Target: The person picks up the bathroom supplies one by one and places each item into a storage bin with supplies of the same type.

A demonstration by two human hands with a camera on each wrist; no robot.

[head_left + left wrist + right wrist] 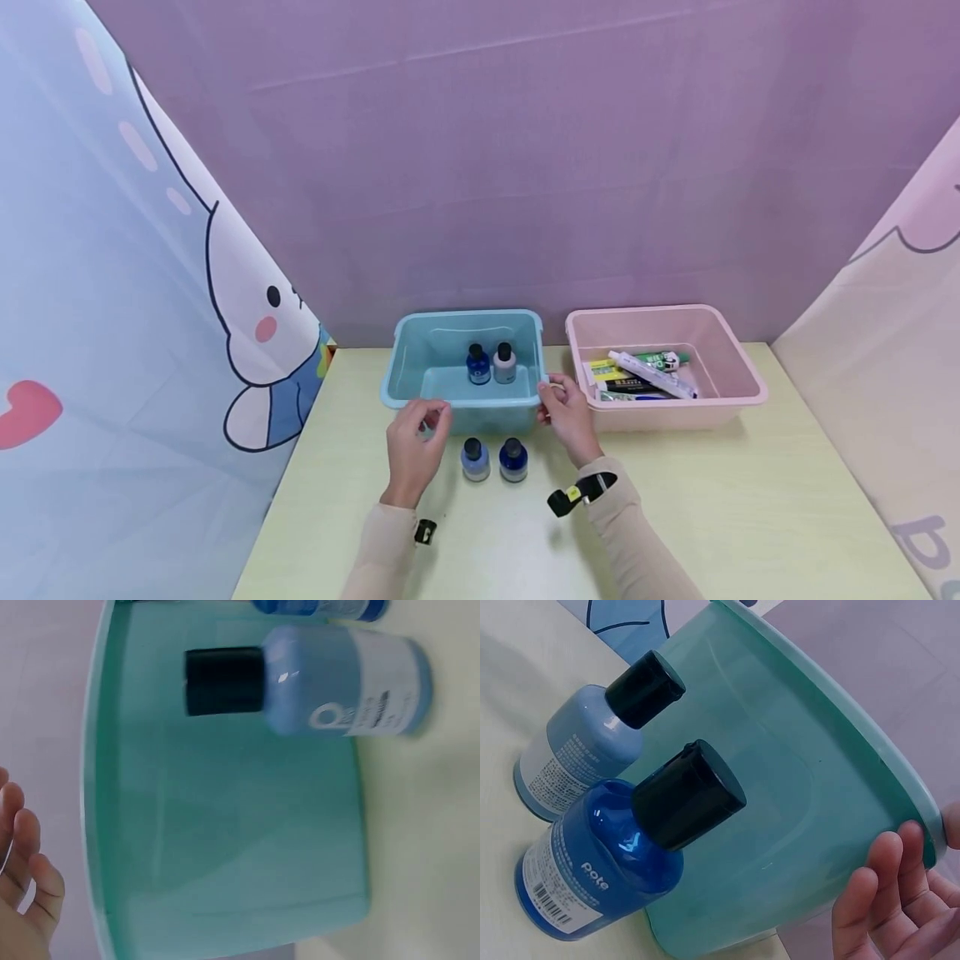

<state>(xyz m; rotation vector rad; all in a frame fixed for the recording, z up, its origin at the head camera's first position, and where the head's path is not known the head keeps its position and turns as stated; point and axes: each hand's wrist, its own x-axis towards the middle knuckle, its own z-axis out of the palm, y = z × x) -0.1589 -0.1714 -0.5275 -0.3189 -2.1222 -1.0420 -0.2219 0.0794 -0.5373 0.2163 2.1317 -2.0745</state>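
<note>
Nearest stand a light-blue bottle (474, 463) and a dark-blue bottle (513, 467). Beyond, my right hand (572, 417) pinches the teal bin (487, 418) at its four o'clock rim; my left hand (415, 450), empty, curls loosely near seven. Only the head view shows the navy bottle (478, 368) and pale bottle (505, 368) inside.

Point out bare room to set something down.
Free: table before the pink bin, right of the right sleeve; left side of blue bin, beside two inner bottles. Crowded: between left hand and right hand, around two front bottles; pink bin's left part, under tubes.
</note>
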